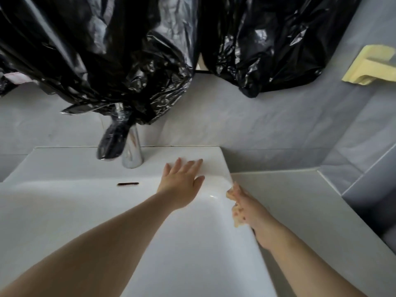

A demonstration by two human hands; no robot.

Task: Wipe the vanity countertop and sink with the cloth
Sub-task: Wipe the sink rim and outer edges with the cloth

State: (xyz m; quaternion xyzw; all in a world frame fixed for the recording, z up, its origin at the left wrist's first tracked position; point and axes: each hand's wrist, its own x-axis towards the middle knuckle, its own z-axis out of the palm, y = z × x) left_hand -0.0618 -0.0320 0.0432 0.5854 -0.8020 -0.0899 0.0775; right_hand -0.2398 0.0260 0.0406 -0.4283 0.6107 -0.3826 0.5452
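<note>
View from above of two bare forearms reaching over a white sink (pixel 85 163). The left hand (pixel 182 181) lies flat on the sink's back right rim, fingers straight and slightly spread, holding nothing. Just to its right and a little nearer the person, the right hand (pixel 250 205) grips a bunched yellow cloth (pixel 236 213) and presses it against the sink's right edge, where the basin meets the pale countertop (pixel 300 200). The two hands are close but apart. The cloth looks small, soft and limp, possibly damp. It probably weighs almost nothing and is best held wadded in the palm so that a broad face meets the surface. The glazed basin looks hard and slick, so the cloth should glide easily. To the left of the left hand stands a chrome faucet (pixel 132 151), partly covered by black plastic bags (pixel 107 50) hanging above both hands.
</note>
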